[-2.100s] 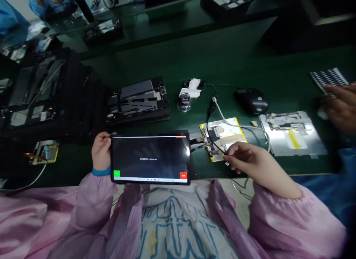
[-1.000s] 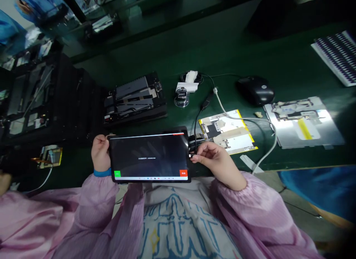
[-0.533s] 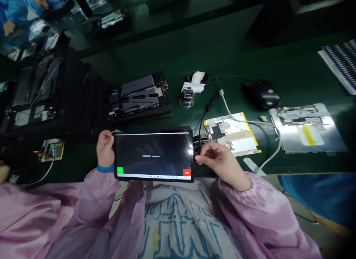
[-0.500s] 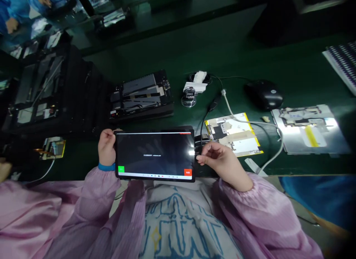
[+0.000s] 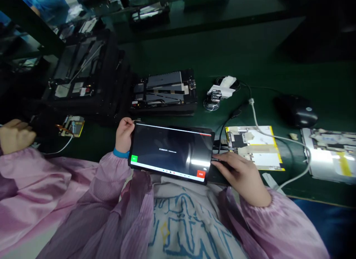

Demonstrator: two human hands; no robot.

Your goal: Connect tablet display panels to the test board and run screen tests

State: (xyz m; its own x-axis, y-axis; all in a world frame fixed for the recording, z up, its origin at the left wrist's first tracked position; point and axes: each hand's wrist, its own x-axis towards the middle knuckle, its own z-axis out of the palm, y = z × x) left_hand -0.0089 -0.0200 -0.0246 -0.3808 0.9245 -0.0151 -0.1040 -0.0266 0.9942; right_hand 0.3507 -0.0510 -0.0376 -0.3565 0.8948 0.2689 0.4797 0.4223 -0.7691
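A tablet (image 5: 169,155) with a lit dark screen, a green square and a red square at its lower corners, is tilted down to the right in front of my body. My left hand (image 5: 124,134) grips its left edge, with the fingers partly behind it. At the right edge, my right hand (image 5: 244,173) pinches the plug end of a black cable (image 5: 221,131) against the tablet's side. The fingers largely cover the plug, so how far it sits in the port cannot be told.
Opened tablet bodies (image 5: 164,90) lie beyond the tablet, beside a taller stack (image 5: 80,73). A webcam (image 5: 213,99), a mouse (image 5: 297,110), a yellow-edged board (image 5: 253,147), a metal panel (image 5: 330,155) and a grey cable (image 5: 292,140) lie rightward. Another person's hand (image 5: 16,136) is at left.
The view has swung left, so the bench things appear farther right. The tablet has tilted, its right side now lower. My right hand's fingers are straighter at the tablet's edge.
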